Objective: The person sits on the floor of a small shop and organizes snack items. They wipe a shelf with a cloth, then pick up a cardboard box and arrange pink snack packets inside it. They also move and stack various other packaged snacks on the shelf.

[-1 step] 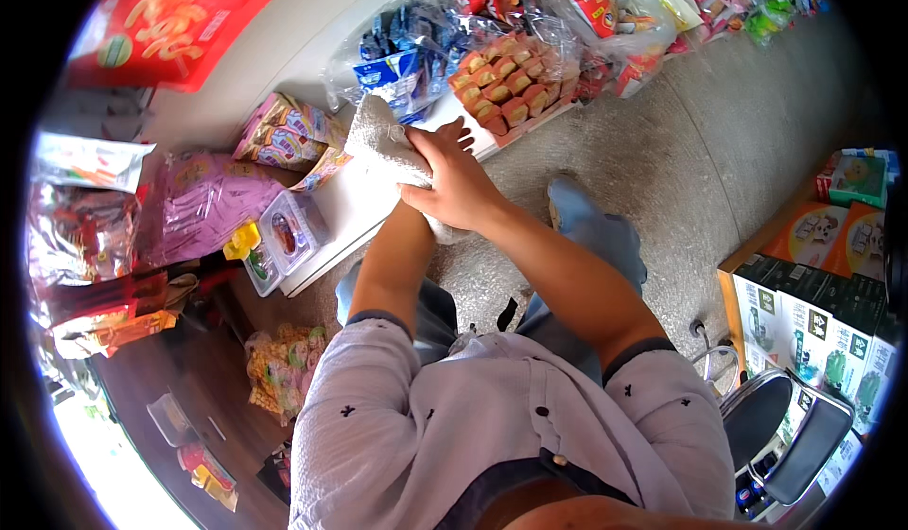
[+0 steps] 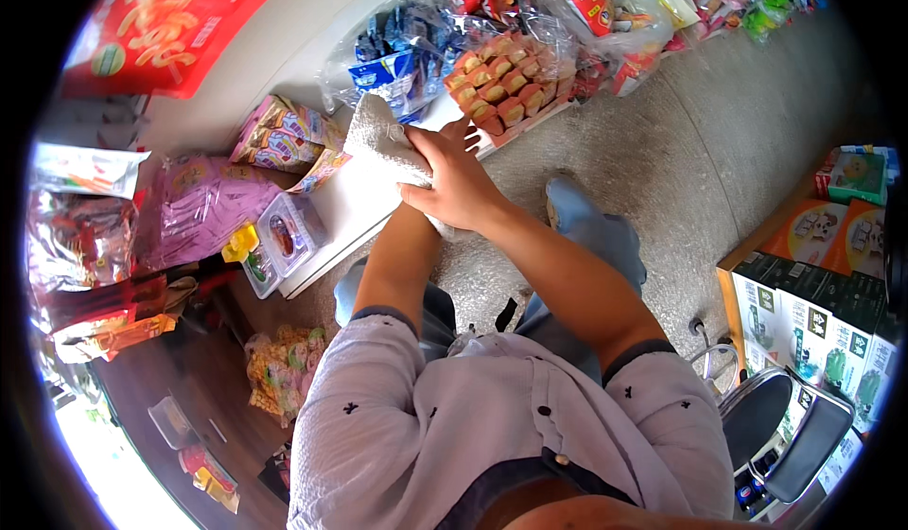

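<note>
A white knitted cloth [image 2: 386,142] covers the end of my left arm, above the shelf's edge. My left hand is hidden inside or beneath it, so its fingers do not show, and I cannot tell whether the cloth is a glove. My right hand [image 2: 454,178] lies across the cloth near the left wrist. Its thumb presses the near side while the forefinger runs along the top; the other fingers stick out past it. Just beyond the hands stand a clear bag of blue packets [image 2: 392,67] and a pack of brown-and-yellow cakes [image 2: 501,81].
A white shelf [image 2: 355,204] carries a purple packet [image 2: 203,204], patterned snack bags [image 2: 284,133] and a clear plastic box [image 2: 288,232]. To the right are stacked cartons [image 2: 813,331] and a black folding chair [image 2: 804,450]. Grey floor [image 2: 681,171] lies beneath my legs.
</note>
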The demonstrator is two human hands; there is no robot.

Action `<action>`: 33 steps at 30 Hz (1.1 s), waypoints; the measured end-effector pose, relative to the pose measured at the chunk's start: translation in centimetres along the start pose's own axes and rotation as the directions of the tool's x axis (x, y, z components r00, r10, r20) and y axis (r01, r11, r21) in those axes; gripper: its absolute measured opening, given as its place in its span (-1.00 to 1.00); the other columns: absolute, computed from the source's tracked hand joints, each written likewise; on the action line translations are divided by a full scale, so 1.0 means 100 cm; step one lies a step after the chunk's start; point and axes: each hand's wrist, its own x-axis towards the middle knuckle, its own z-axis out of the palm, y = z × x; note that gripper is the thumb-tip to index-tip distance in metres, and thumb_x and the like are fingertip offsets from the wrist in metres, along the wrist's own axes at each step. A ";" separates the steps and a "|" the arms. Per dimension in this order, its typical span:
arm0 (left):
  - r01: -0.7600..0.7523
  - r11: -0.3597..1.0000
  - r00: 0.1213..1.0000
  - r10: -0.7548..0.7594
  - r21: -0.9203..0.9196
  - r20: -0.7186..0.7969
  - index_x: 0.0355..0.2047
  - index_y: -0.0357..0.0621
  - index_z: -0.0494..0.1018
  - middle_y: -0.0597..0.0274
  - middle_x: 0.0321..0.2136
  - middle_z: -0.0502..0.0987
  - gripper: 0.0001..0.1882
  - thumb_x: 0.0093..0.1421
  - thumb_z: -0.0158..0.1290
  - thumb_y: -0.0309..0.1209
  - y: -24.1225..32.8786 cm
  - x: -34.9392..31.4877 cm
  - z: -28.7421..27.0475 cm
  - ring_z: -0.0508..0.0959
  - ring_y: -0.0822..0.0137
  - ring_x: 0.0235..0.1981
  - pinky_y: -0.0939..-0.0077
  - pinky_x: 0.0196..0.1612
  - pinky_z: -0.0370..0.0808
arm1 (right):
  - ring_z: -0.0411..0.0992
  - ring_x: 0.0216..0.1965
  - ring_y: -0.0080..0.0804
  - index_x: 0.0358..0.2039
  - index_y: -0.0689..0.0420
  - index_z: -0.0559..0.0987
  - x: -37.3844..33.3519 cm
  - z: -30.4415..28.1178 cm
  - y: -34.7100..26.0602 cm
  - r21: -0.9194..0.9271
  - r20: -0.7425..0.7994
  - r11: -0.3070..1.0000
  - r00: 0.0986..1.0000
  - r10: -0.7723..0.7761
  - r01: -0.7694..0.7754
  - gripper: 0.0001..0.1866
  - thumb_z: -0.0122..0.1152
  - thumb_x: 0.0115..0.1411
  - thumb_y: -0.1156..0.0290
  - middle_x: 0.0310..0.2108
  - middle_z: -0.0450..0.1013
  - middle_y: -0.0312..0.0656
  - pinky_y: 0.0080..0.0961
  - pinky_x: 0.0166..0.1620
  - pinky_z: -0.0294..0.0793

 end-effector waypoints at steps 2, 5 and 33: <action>0.025 0.998 0.998 -0.022 0.055 -0.057 0.00 -0.07 0.23 0.17 -0.10 0.38 -0.65 0.24 -0.26 -0.25 -0.015 0.006 0.010 0.43 0.19 -0.13 0.23 -0.12 0.41 | 0.29 -0.06 -0.05 0.03 0.23 0.27 -0.001 -0.013 -0.006 0.061 0.015 0.991 0.993 0.115 -0.115 -0.35 0.25 -0.08 0.32 -0.12 0.33 0.08 -0.30 -0.07 0.31; 0.039 0.991 0.994 -0.027 0.126 -0.102 0.00 -0.05 0.23 0.18 -0.10 0.38 -0.65 0.24 -0.26 -0.25 -0.032 0.013 0.024 0.43 0.19 -0.13 0.23 -0.15 0.42 | 0.31 -0.08 -0.03 0.03 0.24 0.26 -0.004 -0.022 0.005 -0.016 -0.017 0.996 0.996 0.084 -0.085 -0.35 0.24 -0.08 0.32 -0.12 0.33 0.07 -0.30 -0.08 0.32; 0.023 0.854 0.950 0.143 0.520 -0.277 -0.21 -0.22 0.33 0.04 -0.41 0.50 -0.76 0.14 -0.18 -0.40 -0.065 0.094 0.076 0.54 0.17 -0.61 0.34 -0.63 0.53 | 0.34 -0.10 -0.08 0.06 0.23 0.25 -0.022 -0.022 0.003 0.050 0.064 0.995 0.994 0.089 -0.092 -0.32 0.20 -0.09 0.29 -0.10 0.33 0.03 -0.27 -0.08 0.33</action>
